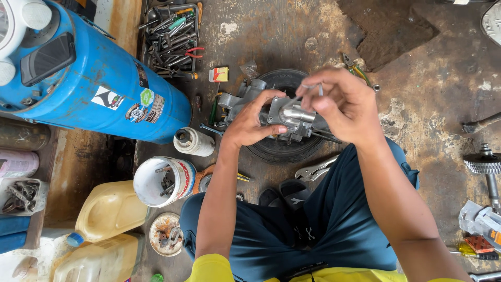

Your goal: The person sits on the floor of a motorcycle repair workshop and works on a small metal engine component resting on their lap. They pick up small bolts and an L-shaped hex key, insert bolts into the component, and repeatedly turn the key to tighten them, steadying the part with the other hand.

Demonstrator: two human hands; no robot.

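Observation:
My left hand (pixel 253 121) grips a small grey metal engine part (pixel 290 119), held up in front of me. Above it, my right hand (pixel 342 102) pinches a thin metal pin or bolt (pixel 311 87) between fingertips, right over the part. Behind the part lies a larger grey metal casing (pixel 240 99) resting on a small black tyre (pixel 282 149) on the floor. I sit on the ground in dark blue trousers, and a black sandal (pixel 284 193) shows between my knees.
A blue drum (pixel 99 78) lies at left. A tray of wrenches and pliers (pixel 172 39) sits at the top. A white bucket with bolts (pixel 159 180), yellow jugs (pixel 109 211), a thread spool (pixel 193 141), locking pliers (pixel 315 169), and a gear shaft (pixel 485 164) surround me.

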